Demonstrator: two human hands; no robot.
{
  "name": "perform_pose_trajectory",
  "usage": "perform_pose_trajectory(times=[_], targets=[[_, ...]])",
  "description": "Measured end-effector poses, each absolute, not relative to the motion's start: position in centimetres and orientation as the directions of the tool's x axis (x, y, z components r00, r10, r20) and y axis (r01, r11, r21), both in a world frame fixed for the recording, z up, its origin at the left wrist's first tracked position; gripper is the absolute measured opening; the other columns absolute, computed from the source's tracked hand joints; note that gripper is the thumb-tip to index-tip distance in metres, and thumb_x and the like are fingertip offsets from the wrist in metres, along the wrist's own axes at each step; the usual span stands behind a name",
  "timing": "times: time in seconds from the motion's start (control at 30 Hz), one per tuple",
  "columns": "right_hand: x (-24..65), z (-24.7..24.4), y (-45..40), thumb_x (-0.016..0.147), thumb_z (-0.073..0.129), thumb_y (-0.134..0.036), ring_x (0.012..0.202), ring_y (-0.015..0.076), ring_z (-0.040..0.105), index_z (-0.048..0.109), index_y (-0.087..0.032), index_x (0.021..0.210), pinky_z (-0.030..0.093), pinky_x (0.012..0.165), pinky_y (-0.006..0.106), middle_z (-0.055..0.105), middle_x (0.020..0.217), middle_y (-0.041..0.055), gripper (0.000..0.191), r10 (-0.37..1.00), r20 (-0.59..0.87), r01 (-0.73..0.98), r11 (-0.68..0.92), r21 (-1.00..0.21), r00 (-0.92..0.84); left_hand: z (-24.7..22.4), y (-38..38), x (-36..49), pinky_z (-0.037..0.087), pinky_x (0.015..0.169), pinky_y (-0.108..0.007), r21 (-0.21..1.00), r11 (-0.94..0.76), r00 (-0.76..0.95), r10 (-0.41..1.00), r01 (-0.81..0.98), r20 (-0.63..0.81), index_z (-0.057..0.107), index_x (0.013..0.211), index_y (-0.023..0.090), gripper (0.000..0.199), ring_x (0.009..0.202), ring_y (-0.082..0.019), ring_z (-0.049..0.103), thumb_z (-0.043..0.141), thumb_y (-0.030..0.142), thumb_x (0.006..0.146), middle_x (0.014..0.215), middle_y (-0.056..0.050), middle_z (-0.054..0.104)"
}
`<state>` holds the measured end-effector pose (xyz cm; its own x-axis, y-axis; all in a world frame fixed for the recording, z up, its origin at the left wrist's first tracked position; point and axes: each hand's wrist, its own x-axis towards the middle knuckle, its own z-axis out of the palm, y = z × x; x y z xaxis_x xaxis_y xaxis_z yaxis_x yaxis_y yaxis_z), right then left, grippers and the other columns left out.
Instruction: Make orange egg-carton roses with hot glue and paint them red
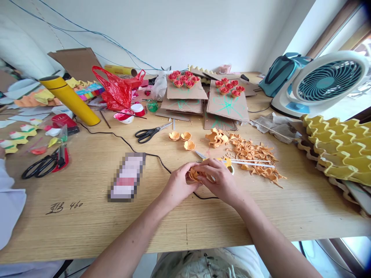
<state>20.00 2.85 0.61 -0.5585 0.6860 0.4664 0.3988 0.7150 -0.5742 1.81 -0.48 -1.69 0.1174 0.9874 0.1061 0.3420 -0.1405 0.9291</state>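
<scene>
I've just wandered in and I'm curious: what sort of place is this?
Probably a craft workspace: the left hand and right hand hold an orange layered-petal flower, near small irregular orange scraps and red petalled flowers on brown cardboard sheets.

Bare forearms [136, 231] slant inward over the table's [87, 231] front edge; the left hand [179, 180] cups, the right hand [218, 177] arches close beside it, fingers bent.

Small craft workroom
The bench [87, 227] is strewn with scissors [148, 134], orange scraps [253, 153] and a paint bowl [127, 120]; red flowers [189, 83] are set out on cardboard [238, 109], and yellow egg trays [340, 156] are stacked at one side.
</scene>
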Motion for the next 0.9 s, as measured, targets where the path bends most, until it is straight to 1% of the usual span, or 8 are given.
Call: perform_pose_trajectory(times=[0.1,0.2,0.37,0.53,0.7,0.83,0.9], targets=[[19.97,0.48,2.91,0.098,0.067,-0.019,0.093,0.0225,0.068,0.076,-0.027,0.11,0.05,0.085,0.037,0.074,0.104,0.0075,0.018,0.684,0.457,0.397,0.714,-0.576,-0.568,-2.08,-0.42,1.77,0.06,0.085,-0.03,0.944,-0.108,0.109,0.991,0.313,0.077,0.067,0.122,0.021,0.046,0.1,-0.021,0.075,0.075,0.015,0.077,0.113,-0.005,0.078],[19.94,0.31,2.91,0.097,0.068,-0.019,0.093,0.0225,0.067,0.076,-0.027,0.11,0.047,0.084,0.038,0.075,0.105,0.0071,0.017,0.685,0.452,0.406,0.715,-0.57,-0.572,-2.09,-0.36,1.86,0.059,0.083,-0.028,0.953,-0.08,0.104,0.993,0.293,0.052,0.068,0.121,0.02,0.046,0.095,-0.021,0.075,0.076,0.018,0.076,0.11,-0.006,0.079],[19.9,0.05,2.92,0.098,0.068,-0.02,0.094,0.0233,0.066,0.075,-0.026,0.111,0.044,0.083,0.038,0.074,0.105,0.0067,0.016,0.69,0.434,0.429,0.711,-0.557,-0.58,-1.71,-0.39,2.21,0.058,0.08,-0.027,0.95,-0.052,0.071,0.997,0.308,0.031,0.069,0.117,0.02,0.043,0.092,-0.02,0.074,0.077,0.022,0.075,0.106,-0.006,0.079],[19.79,-0.07,2.92,0.098,0.066,-0.019,0.094,0.0235,0.065,0.074,-0.026,0.111,0.043,0.083,0.038,0.074,0.106,0.0064,0.017,0.685,0.433,0.449,0.719,-0.531,-0.585,-1.95,-0.43,2.12,0.057,0.083,-0.027,0.952,-0.062,0.08,0.996,0.3,0.04,0.067,0.118,0.02,0.042,0.094,-0.019,0.073,0.074,0.02,0.076,0.108,-0.005,0.077],[19.63,0.13,2.74,0.097,0.068,-0.016,0.097,0.0225,0.066,0.073,-0.026,0.11,0.04,0.082,0.038,0.074,0.108,0.0054,0.017,0.683,0.436,0.468,0.725,-0.505,-0.587,-2.3,-0.31,1.72,0.057,0.079,-0.024,0.962,-0.062,0.124,0.992,0.266,0.03,0.064,0.119,0.02,0.041,0.092,-0.017,0.071,0.073,0.021,0.079,0.107,-0.004,0.075],[19.59,-0.04,2.75,0.097,0.067,-0.015,0.099,0.0227,0.066,0.073,-0.025,0.109,0.041,0.085,0.039,0.074,0.109,0.0052,0.016,0.679,0.42,0.47,0.726,-0.502,-0.602,-2.25,-0.23,1.81,0.057,0.081,-0.024,0.958,-0.075,0.127,0.991,0.278,0.041,0.063,0.121,0.02,0.043,0.091,-0.017,0.071,0.07,0.017,0.078,0.108,-0.004,0.075],[19.6,-0.22,2.81,0.097,0.067,-0.015,0.098,0.0224,0.065,0.073,-0.025,0.108,0.042,0.085,0.038,0.074,0.109,0.0051,0.016,0.68,0.423,0.465,0.725,-0.508,-0.598,-2.27,-0.2,1.93,0.057,0.082,-0.025,0.956,-0.078,0.124,0.991,0.282,0.044,0.064,0.123,0.02,0.046,0.094,-0.018,0.072,0.069,0.014,0.078,0.111,-0.005,0.076]])
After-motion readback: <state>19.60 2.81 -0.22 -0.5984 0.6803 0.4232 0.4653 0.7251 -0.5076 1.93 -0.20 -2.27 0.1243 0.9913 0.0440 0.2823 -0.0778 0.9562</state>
